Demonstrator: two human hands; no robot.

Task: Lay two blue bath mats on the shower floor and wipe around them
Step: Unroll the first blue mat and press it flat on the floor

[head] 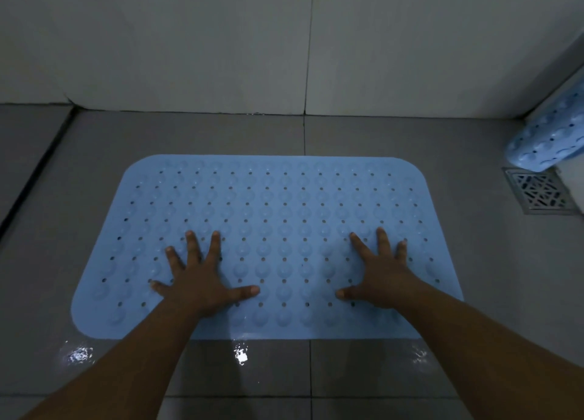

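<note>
A light blue bath mat [268,217] lies flat on a grey tiled shower floor [474,261], seen from above by a person crouched over it. The mat is a rounded rectangle dotted with rows of small holes and raised bumps. Its far long edge runs parallel to the white tiled back wall [189,40], with a strip of bare floor between them.

Both bare hands press palm-down on the near half of the mat, holding nothing. The left hand [199,280] rests toward the mat's near left corner, fingers spread wide and thumb pointing inward. The right hand [379,277] rests toward the near right corner, also spread wide, thumb pointing inward. The two forearms reach in from the bottom corners of the view.

A second blue bath mat [546,138], rolled or folded with its suction cups facing out, leans in the far right corner of the floor against the right wall. Just beside it, on the near side, a square metal floor drain [537,194] is set into the tiles.

Wet patches [240,355] on the floor along the mat's near edge catch bright reflections.
</note>
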